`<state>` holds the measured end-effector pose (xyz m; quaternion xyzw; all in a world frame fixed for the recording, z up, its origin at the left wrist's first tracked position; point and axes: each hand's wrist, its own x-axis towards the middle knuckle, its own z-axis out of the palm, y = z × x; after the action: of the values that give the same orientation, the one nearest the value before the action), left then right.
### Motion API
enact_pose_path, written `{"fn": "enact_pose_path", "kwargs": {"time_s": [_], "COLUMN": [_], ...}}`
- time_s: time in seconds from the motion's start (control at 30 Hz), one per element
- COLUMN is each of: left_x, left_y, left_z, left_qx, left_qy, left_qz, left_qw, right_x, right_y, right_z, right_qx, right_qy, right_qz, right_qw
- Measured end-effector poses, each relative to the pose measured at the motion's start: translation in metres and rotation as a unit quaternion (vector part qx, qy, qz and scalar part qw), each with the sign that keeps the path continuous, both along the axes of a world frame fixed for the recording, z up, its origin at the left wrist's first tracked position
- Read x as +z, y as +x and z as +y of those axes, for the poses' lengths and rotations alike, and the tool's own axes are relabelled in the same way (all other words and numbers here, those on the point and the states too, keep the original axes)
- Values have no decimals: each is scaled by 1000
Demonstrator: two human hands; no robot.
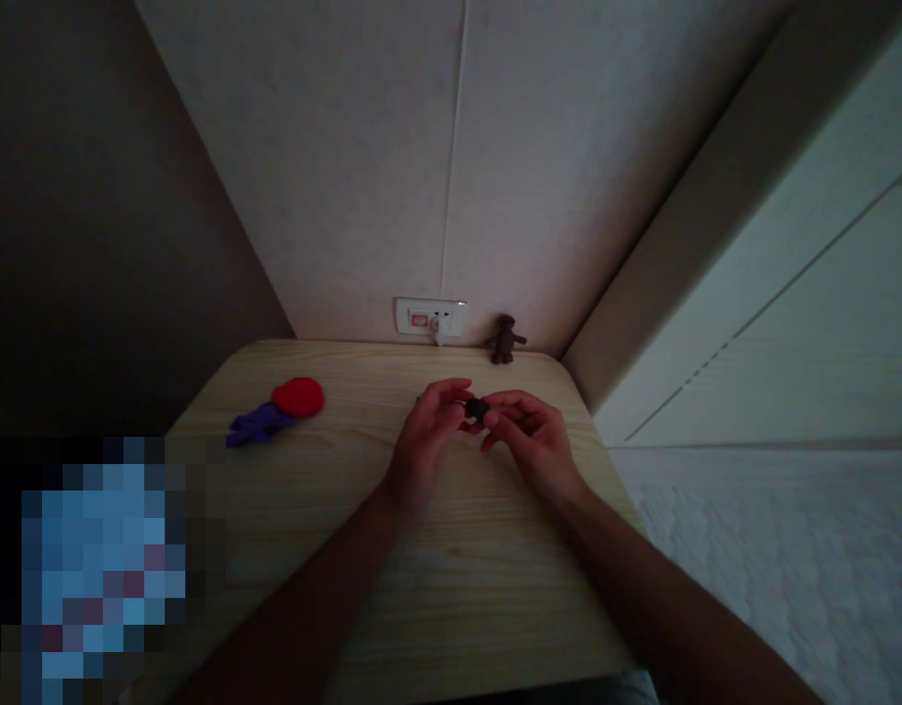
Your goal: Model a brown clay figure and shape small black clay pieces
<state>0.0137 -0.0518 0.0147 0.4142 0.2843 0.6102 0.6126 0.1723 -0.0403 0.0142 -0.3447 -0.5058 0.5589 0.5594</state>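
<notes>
A small, dark, rounded lump point(478, 409), blackish green, is held between both hands above the table's far half. My left hand point(430, 431) has its fingers closed around the lump's left side. The thumb and fingers of my right hand point(537, 439) pinch it from the right. What the lump is made of cannot be made out in the dim light. Beyond my right hand, a small brown figure point(504, 340) with a head, arms and legs stands near the wall. To the left lie a flat red round piece point(299, 397) and a purple limbed shape point(260, 423) touching it.
The light wooden table point(451, 587) has rounded far corners and meets a pale wall. A white socket plate point(430, 317) with a plug in it sits just above the table. A pale panel point(774, 323) rises at the right, above a white quilted surface point(788, 568). Pixelation covers the lower left.
</notes>
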Motion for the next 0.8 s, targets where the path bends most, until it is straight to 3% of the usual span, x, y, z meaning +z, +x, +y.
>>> {"fn": "enact_pose_path", "kwargs": {"time_s": [0.17,0.33,0.57,0.7,0.8], "left_x": [5,-1,4,10,13], "left_y": [4,3,3,17,35], "left_z": [-3,0,2,-10,-18], "left_qx": [-36,-15,10,-51,-83], "left_qy": [1,9,42,90,91], "left_qz": [-28,11,114,162,90], "left_qw": [999,1000,993,981,988], "right_x": [6,4,1,7,19], "right_y": [-7,-10,-6,-8,-12], "right_z": [-8,-10,-1,5,5], "right_qx": [45,49,-122,-125,-151], "right_qy": [-11,-2,93,128,145], "right_qz": [26,18,-41,-83,-108], "right_qw": [999,999,987,980,972]}}
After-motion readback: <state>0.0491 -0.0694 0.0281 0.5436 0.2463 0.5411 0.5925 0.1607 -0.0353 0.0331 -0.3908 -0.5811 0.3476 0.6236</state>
